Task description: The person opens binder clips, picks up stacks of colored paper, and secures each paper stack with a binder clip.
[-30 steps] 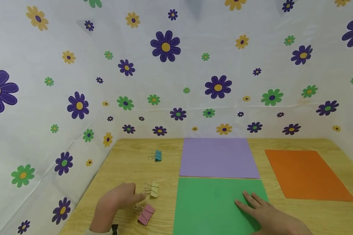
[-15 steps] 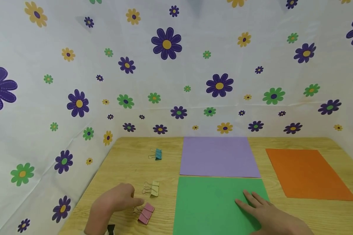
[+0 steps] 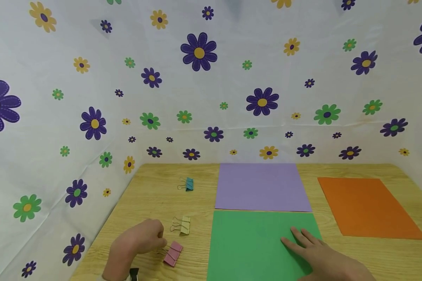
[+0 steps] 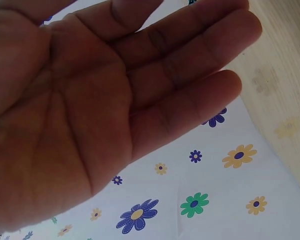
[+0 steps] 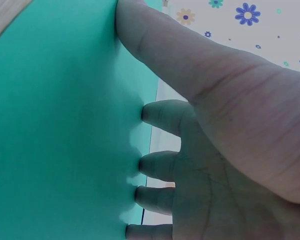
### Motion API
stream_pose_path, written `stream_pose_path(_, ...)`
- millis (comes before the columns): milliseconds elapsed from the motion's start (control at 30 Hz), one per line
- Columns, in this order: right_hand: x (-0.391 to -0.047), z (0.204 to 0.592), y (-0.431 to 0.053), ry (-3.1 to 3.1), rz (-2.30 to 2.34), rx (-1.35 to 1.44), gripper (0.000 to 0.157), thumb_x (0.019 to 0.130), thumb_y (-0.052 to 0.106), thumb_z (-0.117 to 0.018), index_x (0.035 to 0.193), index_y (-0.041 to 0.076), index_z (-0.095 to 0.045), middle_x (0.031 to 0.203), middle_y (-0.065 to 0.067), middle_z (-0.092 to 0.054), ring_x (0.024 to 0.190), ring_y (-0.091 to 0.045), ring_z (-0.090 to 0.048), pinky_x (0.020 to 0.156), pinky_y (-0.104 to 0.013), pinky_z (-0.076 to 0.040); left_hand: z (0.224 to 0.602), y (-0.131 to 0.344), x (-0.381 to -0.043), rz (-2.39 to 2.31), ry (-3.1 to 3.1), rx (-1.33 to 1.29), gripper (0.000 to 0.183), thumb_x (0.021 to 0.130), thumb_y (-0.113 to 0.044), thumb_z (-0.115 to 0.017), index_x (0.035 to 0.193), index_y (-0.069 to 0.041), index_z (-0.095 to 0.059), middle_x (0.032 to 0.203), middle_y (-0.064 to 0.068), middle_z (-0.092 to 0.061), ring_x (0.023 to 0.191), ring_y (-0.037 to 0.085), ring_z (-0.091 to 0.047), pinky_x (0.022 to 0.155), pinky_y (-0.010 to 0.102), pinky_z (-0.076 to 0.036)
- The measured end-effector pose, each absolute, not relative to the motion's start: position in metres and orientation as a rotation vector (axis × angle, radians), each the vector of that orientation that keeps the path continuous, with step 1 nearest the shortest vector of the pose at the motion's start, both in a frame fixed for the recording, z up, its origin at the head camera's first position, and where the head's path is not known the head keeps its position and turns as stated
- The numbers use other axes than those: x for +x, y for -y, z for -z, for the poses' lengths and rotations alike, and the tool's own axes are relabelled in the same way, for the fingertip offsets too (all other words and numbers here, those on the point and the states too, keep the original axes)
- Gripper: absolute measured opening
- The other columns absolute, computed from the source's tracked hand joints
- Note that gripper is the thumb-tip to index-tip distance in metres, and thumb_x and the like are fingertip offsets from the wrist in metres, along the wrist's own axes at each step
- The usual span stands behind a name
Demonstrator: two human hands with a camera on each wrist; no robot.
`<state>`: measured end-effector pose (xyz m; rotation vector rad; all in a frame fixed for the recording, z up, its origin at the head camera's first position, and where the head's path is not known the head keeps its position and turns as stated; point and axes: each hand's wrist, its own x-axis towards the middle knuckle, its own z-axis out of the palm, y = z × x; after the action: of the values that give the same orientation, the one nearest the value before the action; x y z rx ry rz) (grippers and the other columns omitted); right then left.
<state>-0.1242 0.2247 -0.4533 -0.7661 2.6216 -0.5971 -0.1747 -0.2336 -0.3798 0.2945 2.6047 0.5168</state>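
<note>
My left hand [image 3: 140,238] is at the wire handles of a pink binder clip [image 3: 173,254] on the wooden table, with thumb and index finger pinching there. The pinch itself is out of frame in the left wrist view, where the left palm [image 4: 80,100] and the other fingers, stretched out, show. My right hand [image 3: 325,255] rests with spread fingers on a green sheet [image 3: 249,244]. In the right wrist view its fingertips press on the green surface [image 5: 65,125].
A yellow binder clip [image 3: 185,225] lies just beyond the pink one, and a blue binder clip [image 3: 189,184] farther back. Behind the green sheet lies a purple sheet [image 3: 261,187]. An orange sheet [image 3: 369,207] is to the right. Flowered cloth [image 3: 225,82] encloses the table.
My left fingers have drawn in and down from beside the yellow clip to the pink clip's handles. The pink clip has shifted slightly left. My right hand has stayed in place.
</note>
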Motion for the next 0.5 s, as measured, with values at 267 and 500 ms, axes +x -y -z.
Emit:
stream_pose_path(267, -0.1245, 0.4547, -0.2261, -2.621, 0.607, -0.777, 0.104, 0.075, 0.062, -0.075, 0.153, 0.006, -0.036, 0.158, -0.032, -0.02, 0.139, -0.062, -0.018, 0.097, -0.077, -0.029, 0.3783, 0.234, -0.1747, -0.514, -2.612, 0.288, 0.026, 0.089, -0.006, -0.068, 0.065, -0.005, -0.058, 0.056, -0.002, -0.04, 0.052, 0.012, -0.032, 0.052, 0.026, -0.029)
stream_pose_path(500, -0.1231, 0.4557, -0.2263, -2.655, 0.587, -0.807, 0.103, 0.075, 0.063, -0.075, 0.152, 0.006, -0.038, 0.157, -0.033, -0.022, 0.138, -0.062, -0.021, 0.097, -0.077, -0.031, 0.3776, 0.2326, -0.1754, -0.503, -2.606, 0.25, 0.018, 0.095, -0.009, -0.061, 0.078, -0.006, -0.058, 0.066, 0.003, -0.049, 0.059, 0.016, -0.041, 0.057, 0.029, -0.034)
